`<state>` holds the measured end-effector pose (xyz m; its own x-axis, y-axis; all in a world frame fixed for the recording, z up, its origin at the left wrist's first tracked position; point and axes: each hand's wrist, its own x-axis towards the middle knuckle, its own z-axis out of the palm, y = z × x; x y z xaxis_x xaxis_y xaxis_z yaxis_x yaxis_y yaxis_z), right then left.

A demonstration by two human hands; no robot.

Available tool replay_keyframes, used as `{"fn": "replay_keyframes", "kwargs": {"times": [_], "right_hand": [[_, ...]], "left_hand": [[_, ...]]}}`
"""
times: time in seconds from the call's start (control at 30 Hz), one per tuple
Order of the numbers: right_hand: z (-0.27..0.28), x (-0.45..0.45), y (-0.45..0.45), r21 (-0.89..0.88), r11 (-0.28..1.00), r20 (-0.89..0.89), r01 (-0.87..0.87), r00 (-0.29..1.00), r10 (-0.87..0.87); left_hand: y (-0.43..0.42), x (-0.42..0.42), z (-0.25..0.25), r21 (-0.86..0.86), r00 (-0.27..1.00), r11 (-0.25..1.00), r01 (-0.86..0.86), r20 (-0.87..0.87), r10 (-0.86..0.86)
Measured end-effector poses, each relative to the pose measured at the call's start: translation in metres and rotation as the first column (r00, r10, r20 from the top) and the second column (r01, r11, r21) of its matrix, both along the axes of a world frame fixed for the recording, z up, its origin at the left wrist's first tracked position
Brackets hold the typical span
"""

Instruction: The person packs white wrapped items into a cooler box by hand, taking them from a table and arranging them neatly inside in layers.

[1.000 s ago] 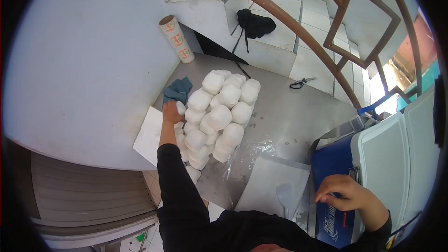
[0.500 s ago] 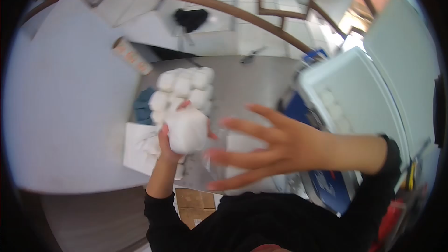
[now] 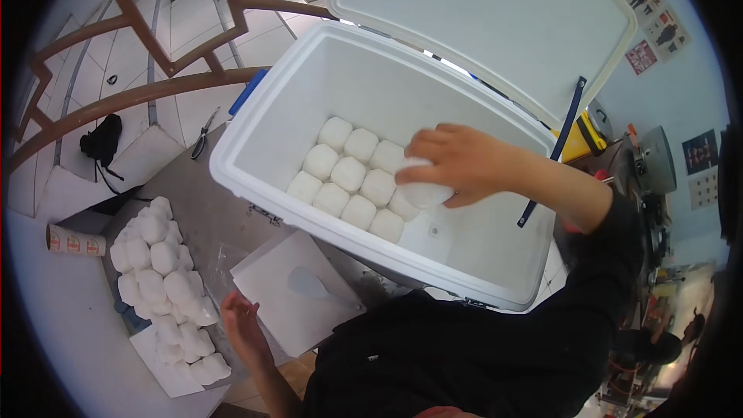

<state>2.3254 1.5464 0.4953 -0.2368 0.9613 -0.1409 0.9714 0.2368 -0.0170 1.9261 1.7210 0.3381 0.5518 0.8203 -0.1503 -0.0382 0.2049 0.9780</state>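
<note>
Inside the open white cooler (image 3: 271, 151), my right hand (image 3: 457, 162) has its fingers wrapped round a white rounded packet (image 3: 424, 186). Beside it, on the cooler's floor, similar white packets (image 3: 348, 174) sit packed in rows. My left hand (image 3: 242, 319) is near the pile of white packets (image 3: 164, 259) on the metal table, at the edge of a white board (image 3: 298, 294); its fingers are partly curled and apart, holding nothing. A pale scraper (image 3: 309, 284) lies on that board.
The cooler's raised lid (image 3: 495, 23) stands behind it with a dark strut (image 3: 553, 151). Scissors (image 3: 203, 137), a printed roll (image 3: 76, 241) and a blue cloth (image 3: 130, 317) are at the left. Brown railing (image 3: 147, 93) runs along the stairs.
The view has swung right to the cooler. The packet that was in my left hand half a second ago appears now in my right hand, inside the cooler. My left hand is empty.
</note>
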Motion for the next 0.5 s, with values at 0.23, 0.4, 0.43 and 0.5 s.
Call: {"fn": "replay_keyframes", "kwargs": {"times": [0.23, 0.4, 0.43, 0.5], "right_hand": [[-0.21, 0.034, -0.034, -0.544, 0.639, -0.022, -0.543, 0.771, 0.636], [-0.246, 0.045, -0.071, -0.045, 0.796, 0.017, -0.604, 0.796, 0.605], [-0.25, 0.048, -0.072, -0.046, 0.794, 0.014, -0.606, 0.794, 0.608], [-0.243, 0.052, -0.065, 0.02, 0.819, -0.152, -0.574, 0.808, 0.57]], "left_hand": [[0.002, 0.007, -0.01, 0.092, 0.96, 0.961, -0.261, 0.129, 0.249], [-0.006, -0.005, -0.029, 0.339, 0.959, 0.921, -0.19, -0.139, 0.249], [-0.006, -0.008, -0.037, 0.285, 0.958, 0.935, -0.211, -0.131, 0.257], [0.0, -0.009, -0.044, 0.224, 0.955, 0.945, -0.24, -0.122, 0.271]]}}
